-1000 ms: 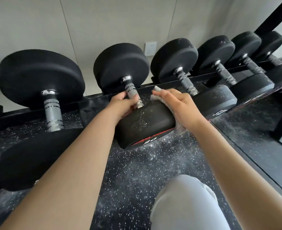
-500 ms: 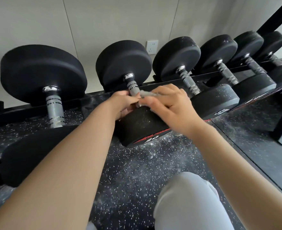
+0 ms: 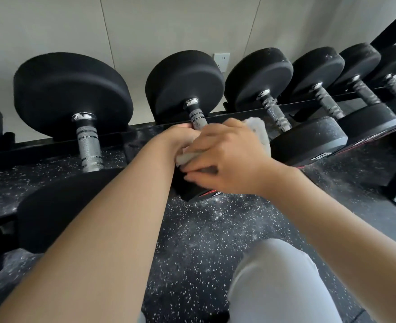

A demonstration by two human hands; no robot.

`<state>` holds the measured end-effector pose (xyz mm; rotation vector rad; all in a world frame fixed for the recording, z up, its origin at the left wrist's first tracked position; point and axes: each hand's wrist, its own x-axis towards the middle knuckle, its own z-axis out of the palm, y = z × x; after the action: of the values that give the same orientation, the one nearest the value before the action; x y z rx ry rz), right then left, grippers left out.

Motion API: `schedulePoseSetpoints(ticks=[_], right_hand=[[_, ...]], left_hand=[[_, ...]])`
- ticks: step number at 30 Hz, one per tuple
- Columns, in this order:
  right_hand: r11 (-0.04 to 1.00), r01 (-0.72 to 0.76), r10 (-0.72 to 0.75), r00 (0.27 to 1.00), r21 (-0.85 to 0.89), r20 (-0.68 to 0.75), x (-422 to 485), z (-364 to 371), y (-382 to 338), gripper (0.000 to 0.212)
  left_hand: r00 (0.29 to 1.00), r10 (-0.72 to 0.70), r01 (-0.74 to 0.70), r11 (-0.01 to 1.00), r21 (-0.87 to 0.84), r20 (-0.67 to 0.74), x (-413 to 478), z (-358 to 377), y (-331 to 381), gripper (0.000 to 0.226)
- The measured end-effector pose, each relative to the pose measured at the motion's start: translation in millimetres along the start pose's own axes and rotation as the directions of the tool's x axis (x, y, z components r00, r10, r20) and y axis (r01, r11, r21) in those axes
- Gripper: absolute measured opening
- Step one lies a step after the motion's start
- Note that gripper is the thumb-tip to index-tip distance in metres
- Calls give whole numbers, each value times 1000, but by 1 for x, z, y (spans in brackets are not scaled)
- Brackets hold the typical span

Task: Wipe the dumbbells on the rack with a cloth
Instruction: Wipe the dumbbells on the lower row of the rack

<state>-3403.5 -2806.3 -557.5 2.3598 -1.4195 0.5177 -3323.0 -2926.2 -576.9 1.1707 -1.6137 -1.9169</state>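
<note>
Head view, centre of frame: caught the dumbbell (image 3: 185, 89) lying on the rack (image 3: 52, 145), long axis running from the near head under the hands up to the far head by the wall. Bore red and white print on the near head's lower edge, too hidden to read. Gripped the knurled handle (image 3: 198, 117) with the left hand (image 3: 180, 138), fingers curled. Pinched the white cloth (image 3: 258, 130) between thumb and fingers of the right hand (image 3: 227, 157), pressed onto the near head.
</note>
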Motion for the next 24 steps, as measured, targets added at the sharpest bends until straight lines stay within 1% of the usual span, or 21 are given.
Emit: schedulePoseSetpoints(ticks=[2,3,4,5,7,8,9,10,11,13,14,16,17,18,19,21,22,24], right_hand=[[983,182,-178,977,-22,118,8,6,-8,18],[970,242,-240,958,6,156,9,6,-5,18],[963,265,-270,950,50,159,9,3,1,19],[963,244,-258,957,113,136,7,-2,9,20],[963,116,-139,987,244,77,0,-14,24,23],[958,45,-66,996,284,65,-2,-17,26,24],[960,0,-20,998,280,68,-3,-18,23,24],[973,-12,-6,997,229,77,-3,-16,18,23],[987,5,-23,994,160,105,0,-11,11,22],[994,107,-112,972,33,207,10,1,-7,22],[986,166,-156,951,-16,266,15,7,-14,24],[969,233,-192,918,-80,346,22,16,-23,25],[964,253,-210,914,-82,347,24,19,-23,24],[959,278,-246,915,-57,319,23,20,-21,22],[952,304,-288,916,-16,279,21,19,-17,20],[941,334,-338,919,54,201,13,12,-3,17],[943,316,-329,931,100,156,8,5,6,16],[944,202,-225,972,261,62,-4,-9,23,16]], left_hand=[[1000,-6,6,1000,-13,22,2,-1,0,15],[1000,-9,9,1000,-12,25,3,-1,-1,20],[999,-15,16,1000,-12,37,4,0,-2,23],[999,-9,9,1000,-20,44,7,0,-4,21],[997,4,0,998,-55,73,7,0,-5,17],[996,6,1,997,-80,87,8,1,-6,17],[995,8,1,996,-91,101,8,1,-6,17],[996,10,0,995,-101,91,10,2,-7,16],[998,8,-1,994,-106,70,12,1,-9,14],[999,2,1,998,-67,42,19,-2,-10,11],[1000,4,-2,999,-44,28,25,-4,-12,16],[1000,8,-8,1000,27,17,71,-14,-32,41],[1000,-6,5,999,51,13,94,-17,-44,53],[1000,-21,21,999,37,-2,105,-19,-50,56],[999,-41,41,999,9,-10,94,-17,-46,51],[1000,-18,18,998,-52,-10,46,-4,-25,24],[1000,4,-4,999,-50,2,36,-1,-22,19],[999,30,-29,998,-52,23,28,0,-23,25]])
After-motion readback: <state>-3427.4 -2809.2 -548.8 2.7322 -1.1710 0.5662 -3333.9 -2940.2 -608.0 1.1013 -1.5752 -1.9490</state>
